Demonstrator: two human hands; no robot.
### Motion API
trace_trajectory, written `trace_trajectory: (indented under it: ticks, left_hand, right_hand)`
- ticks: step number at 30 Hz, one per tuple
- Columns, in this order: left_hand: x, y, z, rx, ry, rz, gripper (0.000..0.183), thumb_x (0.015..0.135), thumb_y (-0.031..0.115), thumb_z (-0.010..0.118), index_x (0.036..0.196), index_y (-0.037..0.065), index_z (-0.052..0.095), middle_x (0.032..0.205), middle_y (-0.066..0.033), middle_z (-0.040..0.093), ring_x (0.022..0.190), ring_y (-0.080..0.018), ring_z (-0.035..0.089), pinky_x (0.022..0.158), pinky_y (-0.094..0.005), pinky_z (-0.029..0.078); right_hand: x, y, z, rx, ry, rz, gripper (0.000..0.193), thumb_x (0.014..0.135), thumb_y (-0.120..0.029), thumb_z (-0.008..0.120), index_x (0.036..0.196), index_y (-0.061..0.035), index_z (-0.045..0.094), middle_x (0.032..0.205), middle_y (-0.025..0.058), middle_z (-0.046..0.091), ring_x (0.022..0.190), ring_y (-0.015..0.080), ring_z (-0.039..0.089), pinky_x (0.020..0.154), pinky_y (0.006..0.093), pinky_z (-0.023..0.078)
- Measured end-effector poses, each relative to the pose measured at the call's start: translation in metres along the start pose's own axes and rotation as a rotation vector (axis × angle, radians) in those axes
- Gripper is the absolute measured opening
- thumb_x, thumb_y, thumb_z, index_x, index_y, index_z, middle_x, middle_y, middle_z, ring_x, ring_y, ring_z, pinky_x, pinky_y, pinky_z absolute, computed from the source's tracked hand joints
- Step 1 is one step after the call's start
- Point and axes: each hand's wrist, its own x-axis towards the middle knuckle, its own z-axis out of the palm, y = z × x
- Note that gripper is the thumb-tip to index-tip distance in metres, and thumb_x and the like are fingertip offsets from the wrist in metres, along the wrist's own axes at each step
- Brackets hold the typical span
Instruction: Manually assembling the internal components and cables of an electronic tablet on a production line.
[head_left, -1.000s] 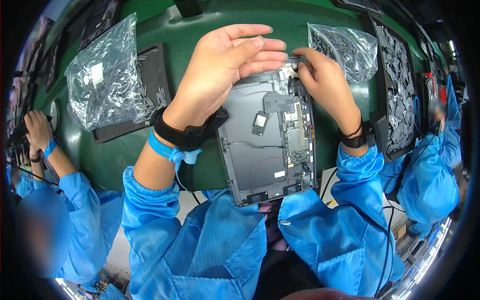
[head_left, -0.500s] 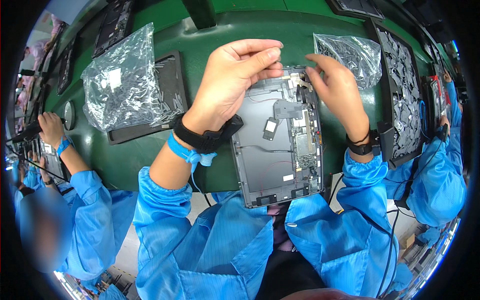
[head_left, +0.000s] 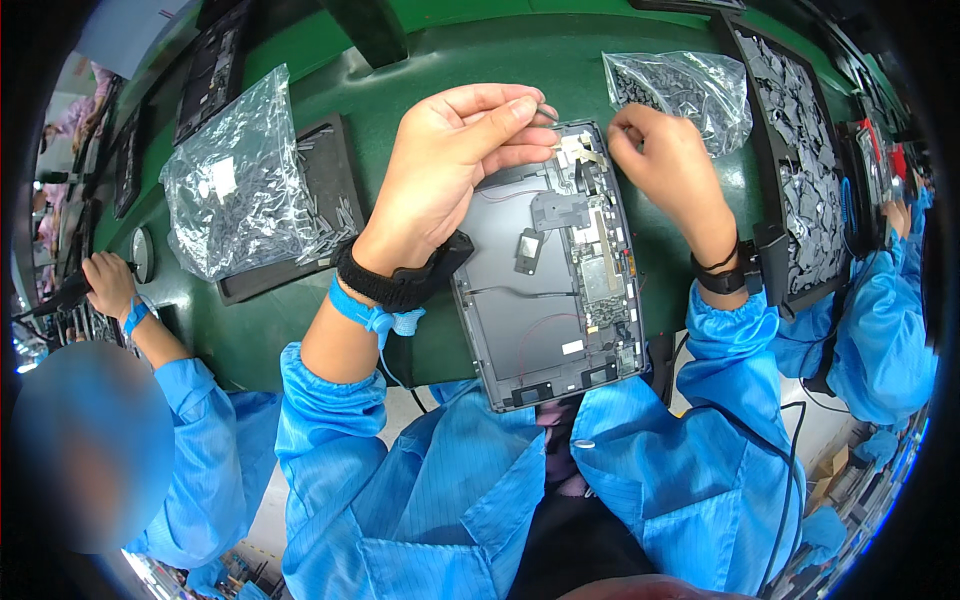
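Note:
An opened tablet housing (head_left: 510, 340) lies in front of me at a slight tilt, with circuit boards and flex cables along its right side. Above its top edge, my left hand (head_left: 450, 150) pinches a small grey strip (head_left: 545, 112) between thumb and fingertips. My right hand (head_left: 670, 165) is closed beside the housing's top right corner. Its thumb and forefinger press together, and anything inside them is hidden. A grey bracket-like plate (head_left: 560, 211) rests across the housing's middle. Close to it lies a small dark module (head_left: 528, 251) with a pale rectangle.
Left of the housing, a clear bag of small dark parts (head_left: 235, 190) sits on a black tray (head_left: 335, 165) with loose grey strips. Another clear bag (head_left: 685, 95) stands behind my right hand. A black tray of grey pieces (head_left: 795, 150) is farther right. Co-workers sit on both sides.
My right hand's fingers have curled in closer, beside the housing's corner. The grey strip now shows at my left fingertips. The whole view has shifted slightly.

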Motion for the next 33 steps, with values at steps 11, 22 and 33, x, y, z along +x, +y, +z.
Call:
trace_trajectory:
  ticks: [11,22,33]
  left_hand:
    - [0.002,-0.002,-0.005,-0.013,-0.02,-0.007,0.025,0.094,0.011,0.062,0.112,-0.006,0.06,0.101,-0.0154,0.066,0.089,-0.0212,0.069,0.082,-0.0302,0.059]
    - [-0.003,-0.005,0.002,0.114,-0.01,0.097,0.021,0.091,0.009,0.066,0.108,-0.004,0.065,0.092,-0.0113,0.069,0.082,-0.015,0.068,0.076,-0.0255,0.057]
    - [-0.009,-0.01,0.014,0.537,-0.047,0.467,0.013,0.088,-0.003,0.064,0.1,-0.006,0.069,0.096,-0.0124,0.068,0.081,-0.0168,0.068,0.075,-0.0264,0.057]
  right_hand:
    - [0.006,-0.006,0.016,-0.108,-0.059,-0.011,0.013,0.078,-0.011,0.06,0.077,0.001,0.053,0.068,0.0214,0.061,0.066,0.0418,0.062,0.061,0.0494,0.049]
    - [0.001,-0.009,0.0,-0.082,-0.01,-0.098,0.015,0.083,-0.013,0.063,0.083,0.0016,0.059,0.071,0.0162,0.063,0.062,0.0316,0.063,0.056,0.0415,0.048]
    - [0.006,-0.036,-0.03,0.904,-0.346,0.142,0.014,0.089,-0.015,0.069,0.092,-0.0008,0.068,0.077,-0.0026,0.064,0.064,-0.0001,0.05,0.053,0.0169,0.037]
